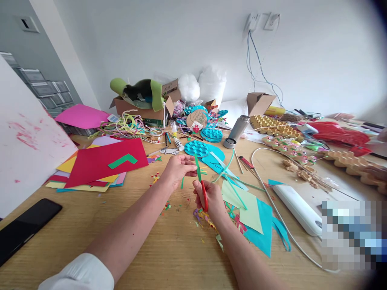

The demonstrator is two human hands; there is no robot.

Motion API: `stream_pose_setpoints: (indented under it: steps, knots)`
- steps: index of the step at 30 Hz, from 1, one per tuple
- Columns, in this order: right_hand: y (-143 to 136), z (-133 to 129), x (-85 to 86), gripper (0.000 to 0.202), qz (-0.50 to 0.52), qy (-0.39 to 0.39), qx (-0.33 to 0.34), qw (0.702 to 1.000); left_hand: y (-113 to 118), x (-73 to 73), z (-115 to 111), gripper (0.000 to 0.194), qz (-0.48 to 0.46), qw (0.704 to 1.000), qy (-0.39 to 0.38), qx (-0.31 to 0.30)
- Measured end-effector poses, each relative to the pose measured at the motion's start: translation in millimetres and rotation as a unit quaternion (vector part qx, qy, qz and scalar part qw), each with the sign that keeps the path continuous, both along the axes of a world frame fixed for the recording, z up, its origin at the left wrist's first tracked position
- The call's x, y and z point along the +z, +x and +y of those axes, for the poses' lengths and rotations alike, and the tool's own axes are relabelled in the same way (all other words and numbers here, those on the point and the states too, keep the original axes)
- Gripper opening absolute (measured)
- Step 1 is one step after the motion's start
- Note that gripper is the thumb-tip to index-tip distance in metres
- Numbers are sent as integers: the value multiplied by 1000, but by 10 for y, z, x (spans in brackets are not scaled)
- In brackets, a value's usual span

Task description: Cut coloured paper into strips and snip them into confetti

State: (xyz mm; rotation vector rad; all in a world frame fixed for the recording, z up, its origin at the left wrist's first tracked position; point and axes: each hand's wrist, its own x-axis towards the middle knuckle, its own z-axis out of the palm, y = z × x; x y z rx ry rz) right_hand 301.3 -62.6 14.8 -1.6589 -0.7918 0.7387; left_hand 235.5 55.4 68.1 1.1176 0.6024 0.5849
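Observation:
In the middle of the head view my left hand (pixel 180 169) is closed in a pinch on a narrow green paper strip (pixel 197 167), which stands upright beside its fingertips. Red-handled scissors (pixel 205 196) sit in my right hand (pixel 213 197), its fingers wrapped round the handle. The scissor blades lie near the green strip; whether they touch it I cannot tell. Below both hands, small coloured paper scraps (pixel 208 219) are scattered on the wooden table (pixel 130 233). A bent green paper piece (pixel 123 161) rests on a red sheet (pixel 90 165) to the left.
A black phone (pixel 30 225) lies at the left front. Pale green (pixel 242 201) and blue sheets (pixel 261 229) lie right of my hands. A grey metal flask (pixel 237 132) leans behind, near blue round pieces (pixel 196 149). A white power strip (pixel 298 209) and its cable stretch along the right.

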Motion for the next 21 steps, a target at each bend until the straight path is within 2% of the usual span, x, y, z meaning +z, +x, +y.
stream_pose_setpoints:
  steps: [9,15,21]
  knots:
    - [2,-7,7,44,5,-1,-5,1000,-4,-11,17,25,1,1000,6,-1]
    - [-2,-7,15,43,18,9,-12,1000,-19,11,59,26,-1,999,18,27]
    - [-12,-12,91,36,-2,99,-76,992,-35,14,76,29,-6,1000,19,15]
